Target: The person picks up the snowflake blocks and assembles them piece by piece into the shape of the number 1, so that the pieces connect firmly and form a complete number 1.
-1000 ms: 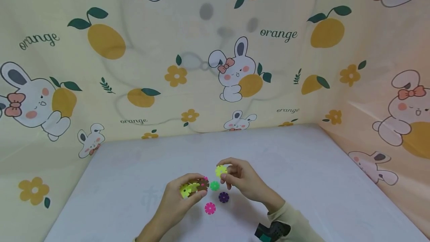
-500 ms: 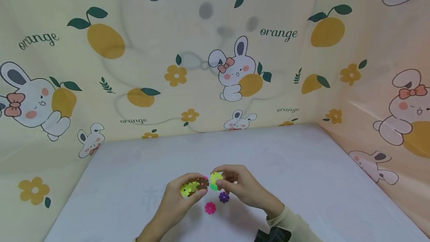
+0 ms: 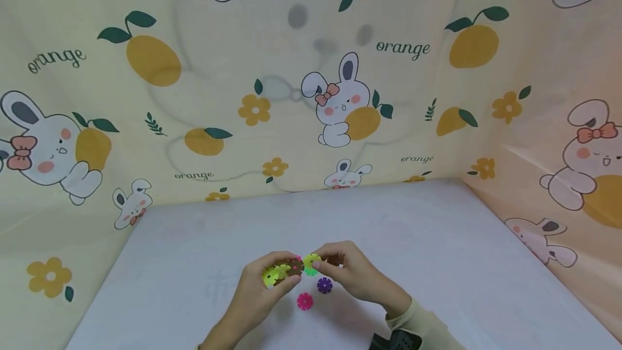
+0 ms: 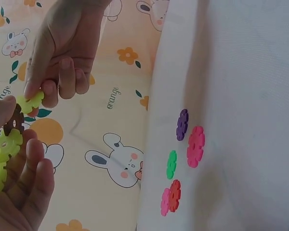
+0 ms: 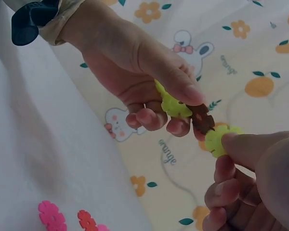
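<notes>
My left hand (image 3: 258, 290) holds a joined row of flower-shaped discs: yellow ones (image 3: 276, 273) and a brown disc (image 3: 295, 267) at the row's right end. Between thumb and fingers, my right hand (image 3: 359, 271) pinches another yellow disc (image 3: 311, 262). In the right wrist view this yellow disc (image 5: 216, 139) meets the edge of the brown disc (image 5: 202, 119); whether their slots are joined I cannot tell. The left wrist view shows both hands close together, with the brown disc (image 4: 14, 121) between yellow ones.
On the white table (image 3: 194, 242) lie a purple disc (image 3: 324, 285) and a pink disc (image 3: 305, 301). The left wrist view also shows a green disc (image 4: 171, 164), a red disc (image 4: 174, 195) and a smaller pink one (image 4: 164, 202). A printed cloth hangs behind.
My right hand has moved left and slightly down with its yellow disc, up to the brown disc. My left hand has barely moved.
</notes>
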`<action>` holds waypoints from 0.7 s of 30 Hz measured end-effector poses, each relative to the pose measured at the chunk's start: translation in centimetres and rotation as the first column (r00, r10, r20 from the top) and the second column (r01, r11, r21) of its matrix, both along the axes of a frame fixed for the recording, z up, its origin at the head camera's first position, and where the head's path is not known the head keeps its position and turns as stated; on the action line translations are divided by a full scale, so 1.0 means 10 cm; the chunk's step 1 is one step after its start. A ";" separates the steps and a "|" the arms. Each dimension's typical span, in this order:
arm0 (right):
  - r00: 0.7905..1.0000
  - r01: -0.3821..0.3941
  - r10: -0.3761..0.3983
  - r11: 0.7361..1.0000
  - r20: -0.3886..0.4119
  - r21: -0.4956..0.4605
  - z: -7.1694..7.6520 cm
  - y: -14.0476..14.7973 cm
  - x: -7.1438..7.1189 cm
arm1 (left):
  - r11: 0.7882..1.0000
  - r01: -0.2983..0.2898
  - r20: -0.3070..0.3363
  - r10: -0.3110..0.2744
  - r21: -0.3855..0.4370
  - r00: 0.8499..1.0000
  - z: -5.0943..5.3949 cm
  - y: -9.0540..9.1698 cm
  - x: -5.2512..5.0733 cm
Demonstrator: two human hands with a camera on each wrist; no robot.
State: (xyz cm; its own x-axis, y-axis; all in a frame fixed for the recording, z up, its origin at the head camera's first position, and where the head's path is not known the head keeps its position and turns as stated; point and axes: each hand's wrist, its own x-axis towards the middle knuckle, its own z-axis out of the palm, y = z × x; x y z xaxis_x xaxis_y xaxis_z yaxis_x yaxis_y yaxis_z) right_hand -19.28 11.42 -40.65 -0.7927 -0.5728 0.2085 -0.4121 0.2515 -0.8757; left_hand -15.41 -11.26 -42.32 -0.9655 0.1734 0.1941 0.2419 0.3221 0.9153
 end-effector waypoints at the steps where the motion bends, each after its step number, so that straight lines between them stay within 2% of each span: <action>1: 1.000 -0.002 0.002 1.000 -0.005 0.006 0.00 0.00 0.00 | 1.000 0.002 0.000 -0.002 0.001 1.000 0.00 0.00 0.00; 7: 1.000 -0.017 0.016 0.999 0.008 0.035 0.01 0.00 0.01 | 1.000 0.021 0.002 -0.021 0.016 1.000 -0.02 -0.01 0.00; 12: 1.000 0.015 -0.015 1.000 0.006 -0.015 0.02 -0.02 0.02 | 0.998 0.046 0.009 -0.047 0.053 0.999 -0.02 -0.02 0.00; 15: 0.999 0.031 -0.033 0.998 -0.026 -0.060 0.02 -0.03 0.04 | 0.993 0.080 0.015 -0.081 0.091 0.997 -0.02 -0.03 -0.01; 21: 0.989 0.055 -0.067 0.994 -0.135 -0.091 0.01 -0.05 0.09 | 0.969 0.162 0.042 -0.173 0.189 0.984 -0.01 -0.05 -0.02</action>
State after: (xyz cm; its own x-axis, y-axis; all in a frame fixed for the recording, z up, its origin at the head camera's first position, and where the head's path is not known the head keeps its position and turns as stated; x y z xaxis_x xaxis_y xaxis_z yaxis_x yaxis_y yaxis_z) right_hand -18.38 10.87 -40.54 -0.7862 -0.4989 0.3648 -0.5161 0.2052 -0.8316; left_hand -15.56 -11.78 -42.39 -0.9362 0.3001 0.1830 0.2235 0.1063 0.9689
